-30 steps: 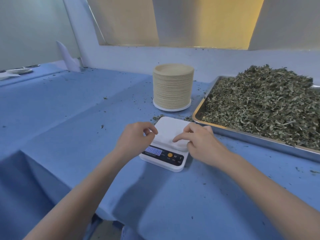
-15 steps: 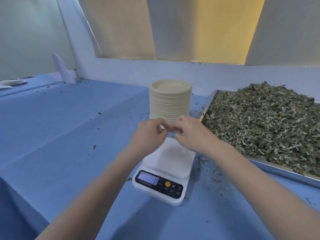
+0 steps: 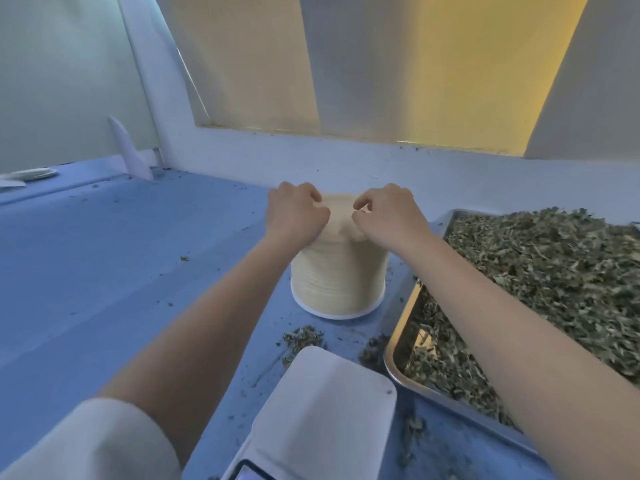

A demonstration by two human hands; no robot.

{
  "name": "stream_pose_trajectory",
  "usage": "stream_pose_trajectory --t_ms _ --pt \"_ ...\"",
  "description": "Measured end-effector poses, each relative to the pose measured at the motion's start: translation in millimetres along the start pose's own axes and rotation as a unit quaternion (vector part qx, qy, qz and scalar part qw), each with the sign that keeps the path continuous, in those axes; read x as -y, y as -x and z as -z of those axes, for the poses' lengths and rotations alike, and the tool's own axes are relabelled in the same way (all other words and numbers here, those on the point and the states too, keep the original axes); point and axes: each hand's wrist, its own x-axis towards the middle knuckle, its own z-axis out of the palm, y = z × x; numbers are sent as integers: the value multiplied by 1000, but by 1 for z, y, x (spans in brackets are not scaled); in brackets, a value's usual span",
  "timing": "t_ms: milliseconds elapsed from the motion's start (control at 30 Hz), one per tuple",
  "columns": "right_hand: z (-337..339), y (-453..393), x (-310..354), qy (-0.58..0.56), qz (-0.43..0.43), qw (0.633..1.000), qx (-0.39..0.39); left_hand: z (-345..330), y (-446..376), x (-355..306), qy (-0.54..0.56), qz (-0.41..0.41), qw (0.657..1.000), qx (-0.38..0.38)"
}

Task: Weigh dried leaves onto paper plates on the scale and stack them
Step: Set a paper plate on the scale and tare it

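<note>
**Taking a plate off the stack**

Both hands, left hand (image 3: 296,216) and right hand (image 3: 389,216), pinch the top of the paper plates (image 3: 337,271) stacked on the counter (image 3: 104,271), seemingly separating one. Next: carry it to the bare scale (image 3: 322,417), beside the dried leaves (image 3: 554,271).
</note>
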Motion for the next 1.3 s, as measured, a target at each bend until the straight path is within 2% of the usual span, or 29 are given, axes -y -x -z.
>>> stream_pose_trajectory --t_ms 100,233,400,567,733,1000,1300 --pt "-5 -16 -3 58 -66 996 19 -10 -14 6 -55 100 992 57" --pt "-13 -25 -10 40 -107 992 57 -13 -20 7 -3 164 982 95" --pt "-14 -29 -22 -50 -111 988 92 -11 -22 6 -4 136 986 100" --pt "1 -28 -22 -54 -61 994 72 -1 -17 -7 -41 103 988 107" --pt "26 -15 -10 -69 -45 996 41 23 -4 -25 -20 73 994 77" --pt "47 59 9 -78 -9 997 11 62 63 -20 88 86 992 36" --pt "39 154 27 -58 11 998 38 97 153 2 83 78 991 67"
